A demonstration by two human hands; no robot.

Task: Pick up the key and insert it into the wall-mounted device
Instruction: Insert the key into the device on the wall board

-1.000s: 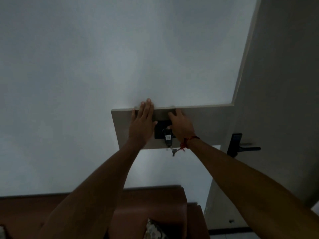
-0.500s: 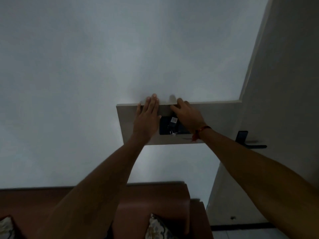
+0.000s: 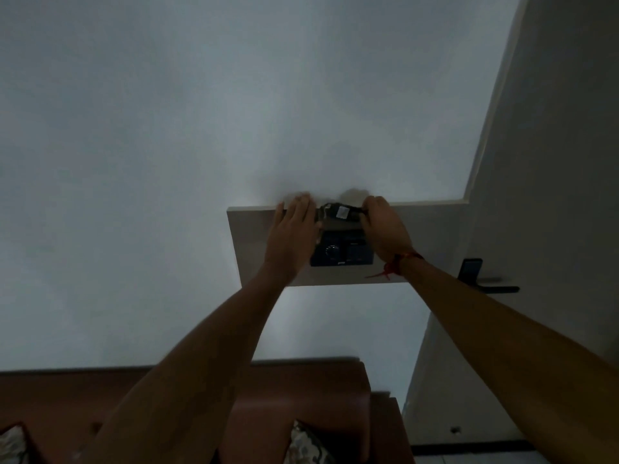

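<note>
Item: our two arms, seen from the head camera in dim light. Both forearms are bare, with no sleeves visible along their length. Our left hand (image 3: 294,229) wears nothing that we can make out: no ring, watch or band. Our right hand (image 3: 385,226) is likewise bare, but at its wrist we wear a thin red thread bracelet (image 3: 403,259), knotted, with two loose red ends (image 3: 378,273) trailing from the knot. Finer detail is lost in the gloom.
</note>
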